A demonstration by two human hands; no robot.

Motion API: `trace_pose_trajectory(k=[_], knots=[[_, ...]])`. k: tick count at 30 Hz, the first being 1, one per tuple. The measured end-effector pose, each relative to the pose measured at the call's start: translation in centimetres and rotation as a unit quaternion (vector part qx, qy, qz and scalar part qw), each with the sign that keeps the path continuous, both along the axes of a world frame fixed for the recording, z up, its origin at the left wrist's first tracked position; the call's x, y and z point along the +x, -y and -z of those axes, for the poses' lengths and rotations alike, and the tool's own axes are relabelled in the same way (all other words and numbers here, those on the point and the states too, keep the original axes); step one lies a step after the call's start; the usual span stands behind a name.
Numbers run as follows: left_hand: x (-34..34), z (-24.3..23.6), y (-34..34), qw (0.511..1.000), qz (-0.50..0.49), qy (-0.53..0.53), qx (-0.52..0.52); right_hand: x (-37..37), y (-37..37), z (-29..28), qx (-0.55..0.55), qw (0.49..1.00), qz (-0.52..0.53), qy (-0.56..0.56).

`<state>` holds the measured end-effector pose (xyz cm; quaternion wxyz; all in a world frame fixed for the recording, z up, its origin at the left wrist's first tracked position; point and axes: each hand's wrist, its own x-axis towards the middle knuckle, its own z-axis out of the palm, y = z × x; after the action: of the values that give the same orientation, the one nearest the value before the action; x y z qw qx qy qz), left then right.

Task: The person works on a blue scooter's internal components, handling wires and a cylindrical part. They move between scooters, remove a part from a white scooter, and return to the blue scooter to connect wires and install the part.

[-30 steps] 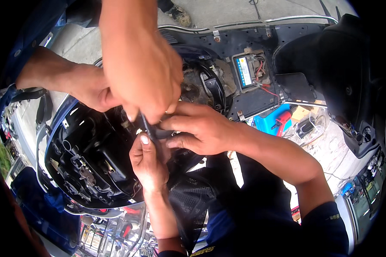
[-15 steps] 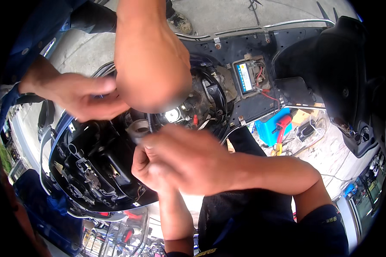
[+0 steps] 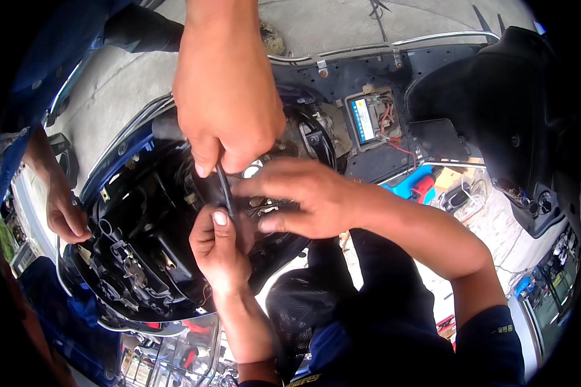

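Note:
A black cable (image 3: 225,188) runs down from a co-worker's fist into my left hand (image 3: 224,248). My left thumb and fingers are closed on its lower end. Just to the right, my right hand (image 3: 310,198) reaches toward the cable with thumb and fingers apart. Its fingertips are blurred, and I see nothing clearly held in them. The co-worker's upper hand (image 3: 229,106) grips the cable from above. Beneath all these hands lies the opened body of a scooter (image 3: 148,238), dark inside with metal parts and wires.
The co-worker's other hand (image 3: 66,211) hangs at the scooter's left rim. A battery (image 3: 364,120) with red wires sits in the footboard (image 3: 387,157). A black front panel (image 3: 490,97) rises at right. Below the footboard lie a blue box (image 3: 403,187) and a red tool (image 3: 423,188).
My hands have moved apart; the right has drawn back and opened. The co-worker's second hand has moved away to the left. A round, ring-shaped thing near my hands no longer shows clearly.

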<state>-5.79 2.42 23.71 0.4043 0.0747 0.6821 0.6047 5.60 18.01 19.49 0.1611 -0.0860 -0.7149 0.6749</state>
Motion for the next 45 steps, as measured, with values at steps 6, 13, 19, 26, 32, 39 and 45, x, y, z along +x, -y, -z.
trace_pose_trajectory(k=[6,13,19,26,32,39,45], knots=[[-0.8,-0.2,0.4,0.998,0.04,0.054,0.0,0.1,-0.6,-0.2,-0.011,0.999,-0.009,0.029],[3.6,3.4,3.5,0.97,-0.038,-0.241,-0.022,-0.4,0.3,-9.3,-0.171,0.969,0.007,0.176],[2.1,0.1,-1.3,0.964,-0.093,-0.231,-0.098,0.7,1.4,-6.0,0.067,0.982,0.179,0.007],[-1.2,-1.3,-1.9,0.997,0.05,-0.03,-0.06,0.1,0.5,-0.7,-0.13,0.99,0.04,0.039],[-1.4,-1.8,-2.9,0.994,0.053,0.073,-0.059,0.1,0.1,0.0,-0.069,0.997,0.011,-0.012],[1.3,-0.5,-1.0,0.954,0.055,-0.292,-0.043,1.0,-1.4,-5.7,-0.316,0.927,0.0,0.201],[2.8,-0.1,0.0,0.946,0.08,-0.283,-0.136,-0.8,0.2,-7.9,0.052,0.991,0.048,0.11]])
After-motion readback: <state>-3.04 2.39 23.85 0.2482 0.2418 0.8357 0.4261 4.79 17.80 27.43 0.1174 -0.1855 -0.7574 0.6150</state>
